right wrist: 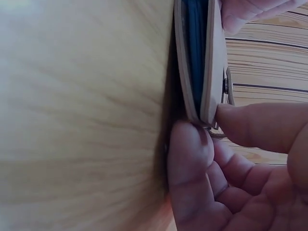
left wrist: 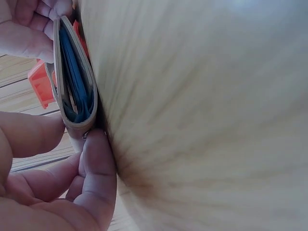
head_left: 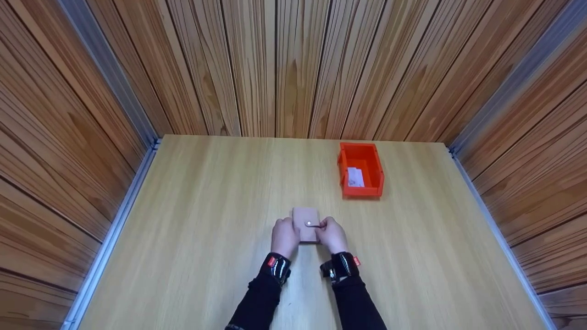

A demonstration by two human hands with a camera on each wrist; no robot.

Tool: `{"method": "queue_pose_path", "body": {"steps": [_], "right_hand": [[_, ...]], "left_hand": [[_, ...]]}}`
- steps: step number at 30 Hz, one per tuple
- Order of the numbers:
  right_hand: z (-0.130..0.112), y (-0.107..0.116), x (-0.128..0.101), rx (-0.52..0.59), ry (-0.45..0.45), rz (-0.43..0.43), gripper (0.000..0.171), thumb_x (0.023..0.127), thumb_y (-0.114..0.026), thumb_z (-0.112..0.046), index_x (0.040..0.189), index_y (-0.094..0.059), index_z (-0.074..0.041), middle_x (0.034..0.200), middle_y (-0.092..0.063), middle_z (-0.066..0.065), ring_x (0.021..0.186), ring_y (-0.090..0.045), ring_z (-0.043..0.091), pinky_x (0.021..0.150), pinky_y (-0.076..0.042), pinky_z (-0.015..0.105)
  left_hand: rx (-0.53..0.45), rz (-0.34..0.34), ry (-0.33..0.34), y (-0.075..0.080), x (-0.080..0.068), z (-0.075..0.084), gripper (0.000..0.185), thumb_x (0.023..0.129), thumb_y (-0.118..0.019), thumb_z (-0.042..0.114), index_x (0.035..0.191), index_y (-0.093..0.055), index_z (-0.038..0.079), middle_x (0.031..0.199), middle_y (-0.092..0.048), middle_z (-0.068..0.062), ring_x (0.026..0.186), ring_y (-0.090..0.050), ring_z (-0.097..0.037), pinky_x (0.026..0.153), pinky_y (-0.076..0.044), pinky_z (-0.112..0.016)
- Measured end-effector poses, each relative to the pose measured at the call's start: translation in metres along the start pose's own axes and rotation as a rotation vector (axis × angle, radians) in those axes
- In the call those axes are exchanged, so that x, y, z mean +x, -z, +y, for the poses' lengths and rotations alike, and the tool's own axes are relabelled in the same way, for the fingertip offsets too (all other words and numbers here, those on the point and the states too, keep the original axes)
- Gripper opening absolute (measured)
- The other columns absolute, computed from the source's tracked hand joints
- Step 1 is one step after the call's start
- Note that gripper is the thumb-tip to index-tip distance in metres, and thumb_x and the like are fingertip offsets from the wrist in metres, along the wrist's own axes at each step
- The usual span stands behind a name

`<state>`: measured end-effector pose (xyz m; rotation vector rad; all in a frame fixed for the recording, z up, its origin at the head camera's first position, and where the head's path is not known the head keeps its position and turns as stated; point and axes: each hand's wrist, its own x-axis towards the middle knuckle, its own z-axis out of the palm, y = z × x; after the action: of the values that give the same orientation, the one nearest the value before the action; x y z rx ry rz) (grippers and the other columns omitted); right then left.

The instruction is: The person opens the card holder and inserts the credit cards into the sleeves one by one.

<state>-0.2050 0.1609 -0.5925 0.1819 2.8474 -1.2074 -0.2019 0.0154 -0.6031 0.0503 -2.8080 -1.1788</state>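
Observation:
A small pale pink wallet lies between both hands at the middle of the table, its cover facing up. A narrow strap with a round metal snap crosses the cover toward the right edge; I cannot tell whether it is fastened. Blue inner sleeves show between the covers from the near end. My left hand pinches the folded left edge between thumb and forefinger. At the opposite edge my right hand grips the wallet, its thumb on the top cover and a finger low at the edge.
An orange-red open bin stands farther back to the right, with a white paper or label inside it. Wood-panelled walls close off the back and sides of the light wooden table. Metal rails run along its side edges.

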Motion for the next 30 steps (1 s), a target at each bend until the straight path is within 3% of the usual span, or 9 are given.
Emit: {"method": "queue_pose_path", "body": {"steps": [8, 21, 30], "right_hand": [[-0.0006, -0.0006, -0.0006, -0.052, -0.014, 0.006, 0.013, 0.084, -0.069, -0.007, 0.087, -0.057, -0.003, 0.082, -0.063, 0.01, 0.08, -0.061, 0.03, 0.074, -0.049, 0.044], [-0.0007, -0.0024, 0.0009, -0.121, 0.039, 0.053, 0.013, 0.081, -0.07, -0.006, 0.082, -0.058, -0.001, 0.078, -0.064, 0.013, 0.075, -0.061, 0.032, 0.07, -0.049, 0.047], [-0.0015, -0.003, 0.0018, -0.111, 0.046, 0.048, 0.019, 0.08, -0.072, -0.007, 0.089, -0.06, 0.003, 0.082, -0.065, 0.015, 0.079, -0.063, 0.035, 0.074, -0.049, 0.048]], "left_hand": [[-0.015, -0.017, 0.018, -0.0001, 0.0002, -0.0006, 0.015, 0.085, -0.072, 0.006, 0.092, -0.066, -0.006, 0.085, -0.06, -0.015, 0.081, -0.06, -0.032, 0.075, -0.049, -0.044], [0.007, -0.02, 0.018, 0.0016, 0.0015, -0.001, 0.017, 0.082, -0.074, 0.006, 0.09, -0.064, -0.004, 0.084, -0.06, -0.014, 0.082, -0.06, -0.032, 0.075, -0.048, -0.044], [0.01, -0.021, 0.011, 0.0028, 0.0021, -0.0021, 0.016, 0.08, -0.075, 0.006, 0.086, -0.064, -0.003, 0.08, -0.061, -0.014, 0.079, -0.06, -0.032, 0.073, -0.048, -0.046]]}}
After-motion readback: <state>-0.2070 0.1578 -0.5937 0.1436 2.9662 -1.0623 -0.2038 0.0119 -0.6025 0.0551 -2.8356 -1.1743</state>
